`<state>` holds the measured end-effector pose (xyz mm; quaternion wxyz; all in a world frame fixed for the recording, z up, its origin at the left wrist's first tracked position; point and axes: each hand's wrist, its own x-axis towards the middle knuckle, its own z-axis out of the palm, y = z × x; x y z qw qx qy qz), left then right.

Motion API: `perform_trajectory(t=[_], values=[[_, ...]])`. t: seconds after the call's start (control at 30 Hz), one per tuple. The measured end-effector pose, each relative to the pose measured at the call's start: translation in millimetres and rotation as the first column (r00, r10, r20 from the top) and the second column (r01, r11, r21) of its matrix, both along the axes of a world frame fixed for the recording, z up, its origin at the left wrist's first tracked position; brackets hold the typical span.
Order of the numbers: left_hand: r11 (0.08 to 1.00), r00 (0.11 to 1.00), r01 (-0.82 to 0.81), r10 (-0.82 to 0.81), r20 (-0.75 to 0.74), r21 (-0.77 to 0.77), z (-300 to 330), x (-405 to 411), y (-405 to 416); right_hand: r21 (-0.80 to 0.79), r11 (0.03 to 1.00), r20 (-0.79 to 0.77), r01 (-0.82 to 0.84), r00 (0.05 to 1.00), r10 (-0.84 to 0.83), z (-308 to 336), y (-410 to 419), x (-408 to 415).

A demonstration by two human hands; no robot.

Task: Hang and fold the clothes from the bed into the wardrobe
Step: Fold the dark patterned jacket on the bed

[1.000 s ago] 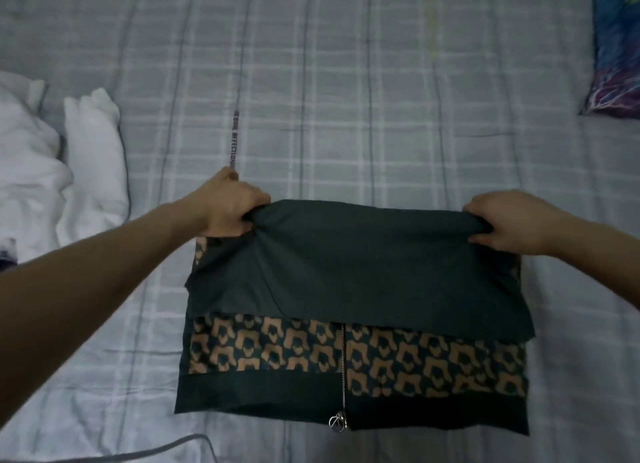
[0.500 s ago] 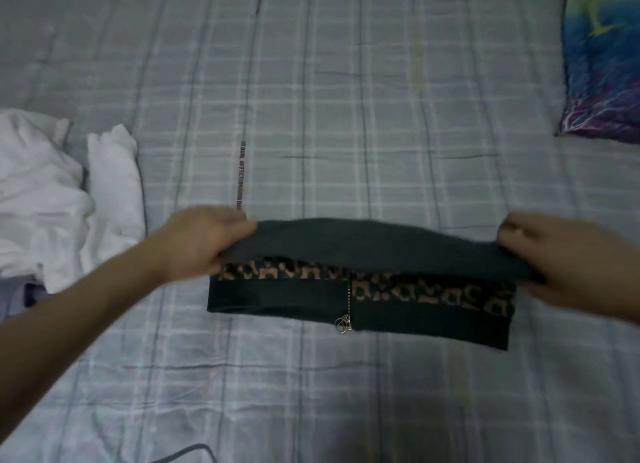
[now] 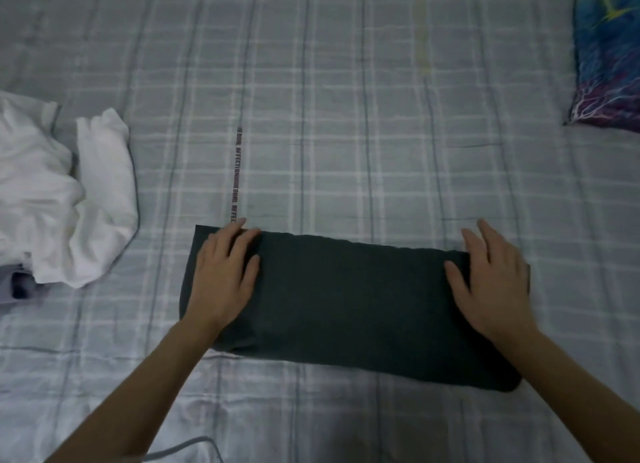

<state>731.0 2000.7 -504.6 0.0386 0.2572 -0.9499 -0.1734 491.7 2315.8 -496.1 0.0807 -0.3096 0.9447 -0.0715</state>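
Bed [image 3: 346, 116] fills the view, covered in a grey-blue plaid sheet [image 3: 398, 171] with pale crossing stripes and a printed line of lettering [image 3: 236, 171]. Colourful blue-and-purple pillow [image 3: 609, 57] at far right edge. Light dim, even.

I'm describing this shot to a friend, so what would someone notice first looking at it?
First, the dark folded garment lying as a long rectangle on the grey checked bedsheet, with the left hand and right hand pressed flat on its two ends. Next, the crumpled white clothes at the left edge and the bright blue pillow at the top right.
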Motion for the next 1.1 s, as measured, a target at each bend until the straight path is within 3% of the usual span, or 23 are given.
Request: perform_trajectory(t=[0.13, 0.33, 0.43, 0.57, 0.77, 0.83, 0.93, 1.1], values=[[0.978, 0.952, 0.208, -0.202, 0.23, -0.002, -41.3, -1.8, -3.2, 0.146, 0.974, 0.077, -0.175, 0.983, 0.165, -36.3, 16.2, 18.5], [0.992, 0.955, 0.126, -0.123, 0.27, 0.005, -50.2, -18.7, -12.0, 0.166, 0.981, 0.144, -0.095, 0.987, 0.072, -51.5, 26.7, -4.1], [0.999, 0.989, 0.027, -0.02, 0.146, -0.045, -23.3, -30.3, 22.0, 0.146, 0.984, 0.165, -0.099, 0.983, 0.075, -49.2, 25.6, -1.9], [0.972, 0.973, 0.229, -0.23, -0.017, -0.046, -5.4, -50.9, 104.5, 0.124, 0.988, 0.19, -0.092, 0.98, 0.067, -47.5, 26.9, 0.0], [0.976, 0.944, 0.215, -0.204, 0.258, -0.017, -72.8, -31.3, 139.1, 0.322, 0.926, 0.123, -0.195, 0.979, 0.163, -19.6, 24.4, -27.3], [0.976, 0.943, 0.218, -0.207, 0.26, -0.015, -70.0, -33.9, 138.8, 0.357, 0.9, 0.256, -0.25, 0.953, 0.163, -10.1, 19.0, -46.2], [0.977, 0.96, 0.212, -0.203, 0.191, -0.029, -53.6, -40.5, 140.7, 0.261, 0.923, 0.545, -0.282, 0.832, 0.1, 0.1, 5.2, -67.5], [0.985, 0.969, 0.172, -0.168, 0.181, -0.003, -61.6, -45.6, 147.1, 0.283, 0.916, 0.65, -0.285, 0.759, 0.036, 4.1, -7.8, -80.5]])
